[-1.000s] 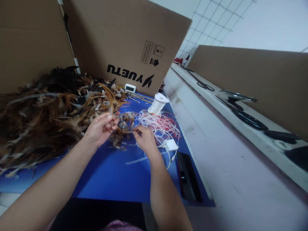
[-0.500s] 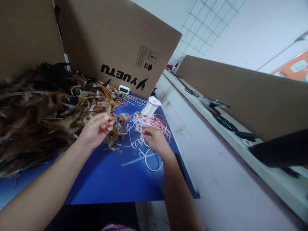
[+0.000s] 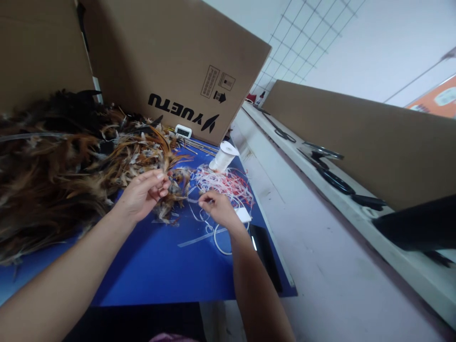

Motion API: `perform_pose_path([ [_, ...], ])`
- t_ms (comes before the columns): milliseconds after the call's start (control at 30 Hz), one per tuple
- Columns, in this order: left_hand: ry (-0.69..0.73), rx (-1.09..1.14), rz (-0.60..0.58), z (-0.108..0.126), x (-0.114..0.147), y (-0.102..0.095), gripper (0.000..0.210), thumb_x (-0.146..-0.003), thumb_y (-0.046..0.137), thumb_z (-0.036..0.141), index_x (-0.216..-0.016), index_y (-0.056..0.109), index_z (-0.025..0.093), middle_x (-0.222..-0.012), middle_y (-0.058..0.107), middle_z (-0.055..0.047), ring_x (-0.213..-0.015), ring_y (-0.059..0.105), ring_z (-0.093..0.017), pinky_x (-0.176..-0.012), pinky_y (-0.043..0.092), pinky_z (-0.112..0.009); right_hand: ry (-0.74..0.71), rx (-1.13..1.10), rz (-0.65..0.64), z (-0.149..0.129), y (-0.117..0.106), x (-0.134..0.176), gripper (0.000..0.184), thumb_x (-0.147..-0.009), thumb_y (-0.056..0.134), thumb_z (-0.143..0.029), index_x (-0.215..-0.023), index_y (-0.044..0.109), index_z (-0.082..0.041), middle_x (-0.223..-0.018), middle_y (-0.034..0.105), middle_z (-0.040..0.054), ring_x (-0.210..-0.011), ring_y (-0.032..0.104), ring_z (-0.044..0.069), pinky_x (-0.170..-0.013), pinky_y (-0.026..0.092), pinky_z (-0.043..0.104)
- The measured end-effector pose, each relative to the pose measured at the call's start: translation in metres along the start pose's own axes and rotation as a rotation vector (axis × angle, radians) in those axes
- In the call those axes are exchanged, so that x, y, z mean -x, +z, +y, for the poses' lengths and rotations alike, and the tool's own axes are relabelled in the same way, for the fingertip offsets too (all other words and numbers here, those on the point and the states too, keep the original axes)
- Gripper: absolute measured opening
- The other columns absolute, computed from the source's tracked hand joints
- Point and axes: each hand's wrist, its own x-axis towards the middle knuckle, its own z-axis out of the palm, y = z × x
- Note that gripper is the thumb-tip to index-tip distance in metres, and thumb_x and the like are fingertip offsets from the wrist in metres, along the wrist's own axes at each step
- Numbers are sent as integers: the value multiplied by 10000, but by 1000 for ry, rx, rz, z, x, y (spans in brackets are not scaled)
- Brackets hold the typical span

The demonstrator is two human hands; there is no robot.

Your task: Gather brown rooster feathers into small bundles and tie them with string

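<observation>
Pinched between the thumb and fingers of my left hand (image 3: pixel 147 190) is a small bunch of brown feathers (image 3: pixel 166 154), its tips fanning upward. To the right, my right hand (image 3: pixel 217 205) is closed, fingertips pressed together. A pale thin strip shows beside those fingertips; whether they hold it I cannot tell. Just behind my right hand lies a tangle of white and red ribbon strips (image 3: pixel 223 183), and a spool of white ribbon (image 3: pixel 224 156) stands at its back. Loose feathers (image 3: pixel 171 204) lie on the blue table (image 3: pixel 149 266) between the hands.
A large heap of brown and black feathers (image 3: pixel 50 180) covers the left side. Behind stand a cardboard box (image 3: pixel 171 57) and a small white digital display (image 3: pixel 183 131). By my right forearm are a white ring (image 3: pixel 221 249) and a black flat object (image 3: pixel 265 256). Scissors (image 3: pixel 285 135) lie on the right ledge.
My right hand has moved left, away from the ribbon tangle and closer to my left hand, uncovering a white block and more of the black object. My left hand stays nearly still with the feathers.
</observation>
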Motion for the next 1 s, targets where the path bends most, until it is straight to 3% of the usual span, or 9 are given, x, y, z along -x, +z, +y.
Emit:
perform_pose_path([
  [67,-9,2,-11,0,0,0,126,-632,771,126,-624,645,124,-814,640,-37,-580,512,-62,-455,414,-148,116,-268,72,-1,-6,-1,9,-742,651,-190,-744,648,-182,-731,680,-4,-698,616,138,-714,470,290],
  [167,-17,-5,-21,-2,0,0,129,-634,780,143,-627,653,120,-823,642,-38,-579,516,-61,-450,411,-146,218,-652,121,-7,-12,-2,140,-688,727,-270,-742,636,-179,-718,706,5,-687,638,135,-706,476,277],
  [367,-17,-10,-19,-5,-1,-3,136,-643,785,161,-629,654,129,-814,647,-42,-585,518,-66,-458,414,-149,324,-1116,63,-20,-12,-4,258,-617,809,-321,-711,611,-186,-673,699,4,-683,662,146,-666,519,261],
  [533,-29,-67,-52,-9,-2,-4,141,-676,772,177,-626,645,137,-696,613,-26,-566,503,-70,-469,408,-152,291,-1104,76,-24,2,-2,211,-646,780,-279,-712,605,-181,-616,681,-3,-516,601,104,-498,479,206],
  [767,-72,-210,-120,-20,2,0,189,-734,737,247,-627,628,136,-589,566,3,-531,485,-66,-489,401,-158,318,-1001,67,-34,25,5,137,-654,697,-230,-720,592,-173,-520,628,-38,-405,495,68,-407,397,174],
  [1000,-94,-306,-48,-31,4,-1,177,-702,769,294,-722,671,148,-621,606,4,-556,508,-71,-502,406,-158,317,-923,107,-34,31,5,143,-658,682,-267,-698,581,-175,-502,614,-46,-383,482,62,-397,389,176],
])
